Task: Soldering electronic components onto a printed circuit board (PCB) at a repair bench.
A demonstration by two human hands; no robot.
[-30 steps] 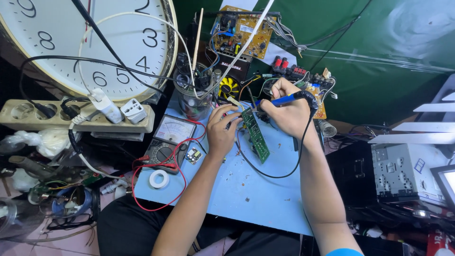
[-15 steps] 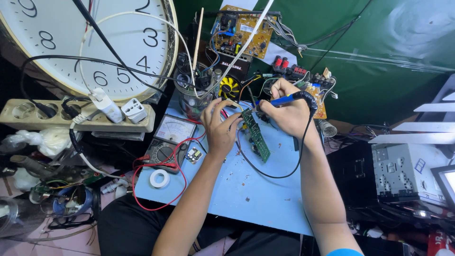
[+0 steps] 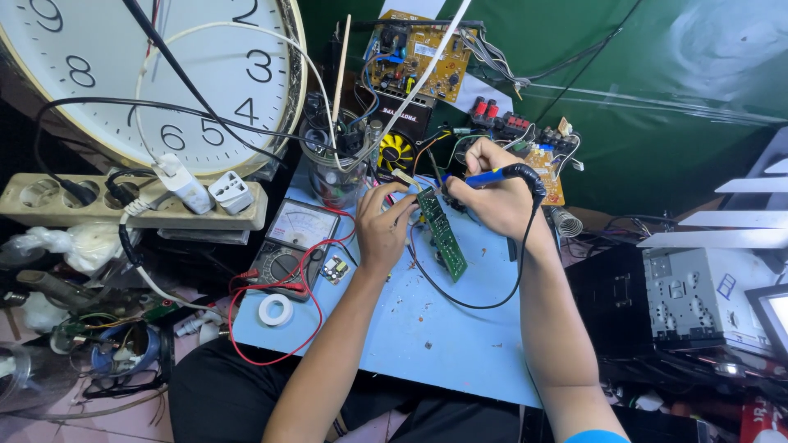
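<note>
Now left hand point(image 3: 382, 230) fingers pinch the green circuit board point(image 3: 442, 235); right hand point(image 3: 490, 197) fingers clamp the soldering iron point(image 3: 502, 174)

A pale, glowing screen point(image 3: 776, 316) sits at the far right edge; a red printed package point(image 3: 759, 420) lies below it.

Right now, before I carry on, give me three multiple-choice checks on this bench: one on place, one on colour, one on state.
1. Where does the roll of white tape lie?
A. on the blue board, near the meter
B. on the clock
C. in the glass jar

2. What colour is the soldering iron grip?
A. red
B. blue
C. white

3. How is the green circuit board held?
A. lying untouched
B. hanging by wires
C. steadied by the left hand

Answers: 1 A, it sits beside the red lead; 2 B, blue shows above the right hand; 3 C, fingers touch its edge.
</note>
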